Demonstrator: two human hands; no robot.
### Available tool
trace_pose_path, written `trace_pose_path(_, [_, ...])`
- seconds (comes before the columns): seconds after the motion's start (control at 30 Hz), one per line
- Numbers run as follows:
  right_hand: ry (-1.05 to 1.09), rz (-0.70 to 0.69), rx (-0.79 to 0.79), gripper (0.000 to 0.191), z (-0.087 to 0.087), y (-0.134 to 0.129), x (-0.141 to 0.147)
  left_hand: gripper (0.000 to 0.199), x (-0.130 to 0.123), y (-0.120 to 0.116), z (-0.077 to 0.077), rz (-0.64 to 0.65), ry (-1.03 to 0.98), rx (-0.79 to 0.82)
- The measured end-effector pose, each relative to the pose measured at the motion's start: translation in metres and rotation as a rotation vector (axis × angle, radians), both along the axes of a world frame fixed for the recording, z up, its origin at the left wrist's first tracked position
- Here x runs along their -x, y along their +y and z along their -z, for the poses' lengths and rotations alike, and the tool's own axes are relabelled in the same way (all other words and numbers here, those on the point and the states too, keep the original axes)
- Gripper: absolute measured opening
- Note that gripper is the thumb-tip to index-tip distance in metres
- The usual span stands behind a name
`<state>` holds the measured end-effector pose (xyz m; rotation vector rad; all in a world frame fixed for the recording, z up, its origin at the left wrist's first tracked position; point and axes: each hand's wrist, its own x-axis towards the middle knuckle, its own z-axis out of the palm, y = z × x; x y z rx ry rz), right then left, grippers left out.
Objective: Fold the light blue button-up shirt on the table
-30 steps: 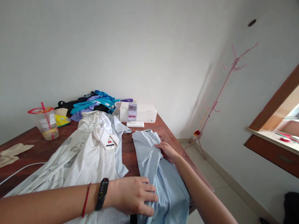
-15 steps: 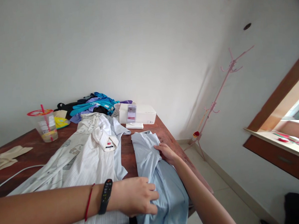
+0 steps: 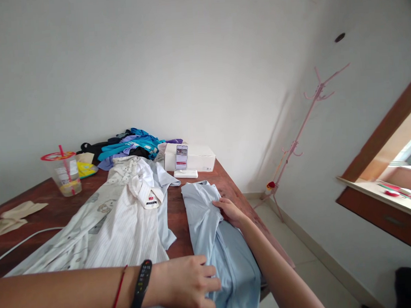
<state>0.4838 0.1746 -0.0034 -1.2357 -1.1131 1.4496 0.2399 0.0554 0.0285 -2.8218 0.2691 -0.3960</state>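
Observation:
A light blue shirt lies lengthwise on the right part of the wooden table, partly folded with soft creases. My right hand pinches its right edge near the upper end. Lower down, my left hand, with a black band on the wrist, has its curled fingers closed on the shirt's left side; the fingertips are partly hidden in the cloth. Left of it, a white striped shirt with a dark collar label lies flat, over a white patterned garment. My left forearm crosses above the striped shirt.
A phone stands before a white box. Behind the shirts is a pile of clothes. A plastic cup with a straw and beige cloths are at left. A pink coat rack stands right of the table.
My left hand has shifted a little toward me along the light blue shirt. My right hand keeps its hold on the shirt's right edge.

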Motion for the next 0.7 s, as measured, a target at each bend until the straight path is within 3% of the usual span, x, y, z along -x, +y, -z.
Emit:
trace_pose_path(0.3, [0.022,0.012,0.007,0.021,0.0,0.001,-0.001,0.011,-0.011,-0.012,0.002,-0.043,0.007,0.049])
trace_pose_path(0.4, [0.047,0.027,0.002,0.02,-0.004,0.001,-0.002,0.019,-0.021,-0.014,0.003,-0.113,0.042,0.11])
trace_pose_path(0.53, [0.066,0.077,-0.04,0.019,-0.008,0.006,-0.008,0.002,-0.048,-0.018,-0.003,-0.125,0.018,0.147])
trace_pose_path(0.7, [0.036,0.19,-0.06,0.017,-0.007,0.016,-0.018,0.017,-0.094,-0.02,-0.012,-0.181,0.1,0.224])
